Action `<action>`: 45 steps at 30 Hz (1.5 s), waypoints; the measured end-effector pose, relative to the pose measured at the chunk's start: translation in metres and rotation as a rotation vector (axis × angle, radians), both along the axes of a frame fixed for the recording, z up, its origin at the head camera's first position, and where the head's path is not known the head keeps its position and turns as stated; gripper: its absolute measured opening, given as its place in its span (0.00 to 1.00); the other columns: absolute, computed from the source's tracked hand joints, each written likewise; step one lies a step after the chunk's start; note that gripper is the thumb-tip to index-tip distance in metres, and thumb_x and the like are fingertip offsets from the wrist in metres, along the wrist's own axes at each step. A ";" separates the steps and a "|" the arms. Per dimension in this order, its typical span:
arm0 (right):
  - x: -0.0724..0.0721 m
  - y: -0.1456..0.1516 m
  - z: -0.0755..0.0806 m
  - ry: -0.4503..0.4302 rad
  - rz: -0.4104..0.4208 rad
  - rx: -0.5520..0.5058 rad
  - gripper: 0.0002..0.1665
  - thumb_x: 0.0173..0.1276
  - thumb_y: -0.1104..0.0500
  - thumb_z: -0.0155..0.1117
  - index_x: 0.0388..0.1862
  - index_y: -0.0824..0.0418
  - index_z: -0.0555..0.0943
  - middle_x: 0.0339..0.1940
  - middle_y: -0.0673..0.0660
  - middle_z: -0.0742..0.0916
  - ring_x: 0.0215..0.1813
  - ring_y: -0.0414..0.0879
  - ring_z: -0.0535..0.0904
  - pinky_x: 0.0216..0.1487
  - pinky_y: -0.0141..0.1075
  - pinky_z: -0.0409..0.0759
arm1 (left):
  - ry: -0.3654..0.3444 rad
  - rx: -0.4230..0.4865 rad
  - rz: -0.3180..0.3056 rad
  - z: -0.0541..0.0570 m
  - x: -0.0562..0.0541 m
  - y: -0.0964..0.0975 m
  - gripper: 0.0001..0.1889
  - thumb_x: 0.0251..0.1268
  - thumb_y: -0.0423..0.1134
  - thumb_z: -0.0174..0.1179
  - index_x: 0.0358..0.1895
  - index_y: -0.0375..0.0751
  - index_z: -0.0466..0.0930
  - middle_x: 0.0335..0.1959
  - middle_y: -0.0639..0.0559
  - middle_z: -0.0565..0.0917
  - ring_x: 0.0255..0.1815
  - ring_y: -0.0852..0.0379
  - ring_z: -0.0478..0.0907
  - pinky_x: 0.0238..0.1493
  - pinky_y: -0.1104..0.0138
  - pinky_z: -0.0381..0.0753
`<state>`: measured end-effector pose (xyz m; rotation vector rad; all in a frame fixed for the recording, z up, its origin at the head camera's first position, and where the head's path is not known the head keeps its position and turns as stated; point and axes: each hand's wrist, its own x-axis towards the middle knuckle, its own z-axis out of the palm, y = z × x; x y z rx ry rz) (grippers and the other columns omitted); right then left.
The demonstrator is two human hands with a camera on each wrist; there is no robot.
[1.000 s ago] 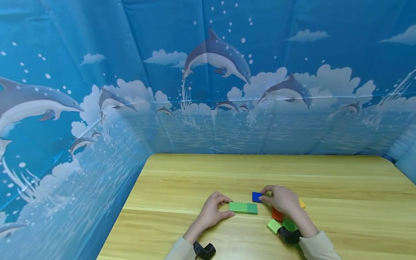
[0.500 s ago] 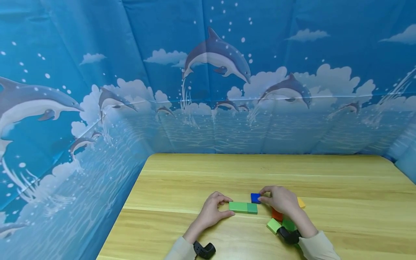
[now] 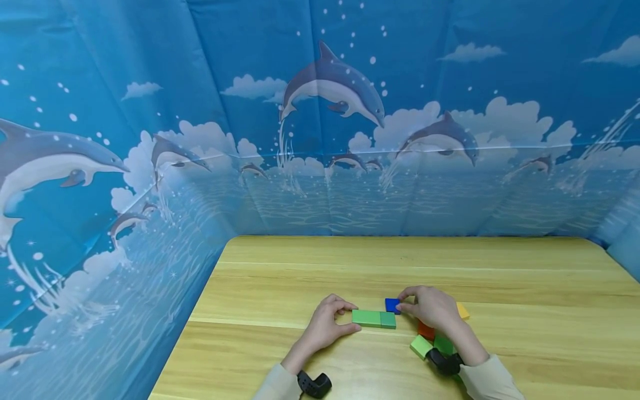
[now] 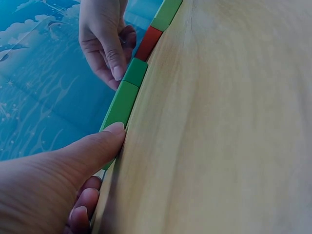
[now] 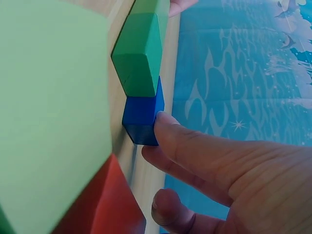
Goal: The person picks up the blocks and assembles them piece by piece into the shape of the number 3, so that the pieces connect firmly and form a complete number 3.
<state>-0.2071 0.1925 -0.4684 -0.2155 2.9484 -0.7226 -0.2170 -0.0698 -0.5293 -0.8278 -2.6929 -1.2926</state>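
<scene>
My left hand pinches the left end of a long light-green block between thumb and fingers. A shorter, darker green block lies end to end with it at the right. Just behind that darker block is a blue block, which my right hand pinches by its right side with thumb and finger. In the right wrist view the blue block appears right against the green one; whether they touch I cannot tell.
Under and beside my right forearm lie a red-orange block, a light-green block, a darker green block and a yellow block, partly hidden. The wooden table meets a blue dolphin-print curtain behind and at left.
The blue block has slid slightly left and toward me in my right hand, closer to the green row. My left hand and the green blocks have stayed in place.
</scene>
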 end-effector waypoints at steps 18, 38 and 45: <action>0.002 0.001 0.000 0.005 0.011 -0.007 0.11 0.60 0.50 0.69 0.41 0.51 0.85 0.21 0.47 0.77 0.18 0.43 0.67 0.17 0.34 0.58 | -0.008 -0.004 0.001 0.001 0.001 0.000 0.19 0.51 0.47 0.72 0.47 0.46 0.84 0.38 0.60 0.74 0.38 0.64 0.70 0.43 0.70 0.71; 0.003 0.000 0.001 -0.005 0.010 -0.018 0.11 0.61 0.50 0.69 0.41 0.50 0.85 0.21 0.47 0.77 0.18 0.43 0.67 0.17 0.34 0.58 | 0.006 0.001 -0.015 0.002 0.001 -0.001 0.19 0.51 0.47 0.72 0.47 0.45 0.84 0.39 0.59 0.74 0.38 0.64 0.69 0.42 0.71 0.71; 0.004 0.000 0.002 -0.007 0.015 -0.023 0.11 0.61 0.50 0.69 0.41 0.50 0.85 0.21 0.46 0.77 0.18 0.43 0.67 0.18 0.34 0.57 | 0.015 -0.005 -0.017 0.001 0.000 -0.001 0.20 0.51 0.47 0.72 0.47 0.46 0.84 0.38 0.59 0.74 0.37 0.65 0.69 0.41 0.71 0.71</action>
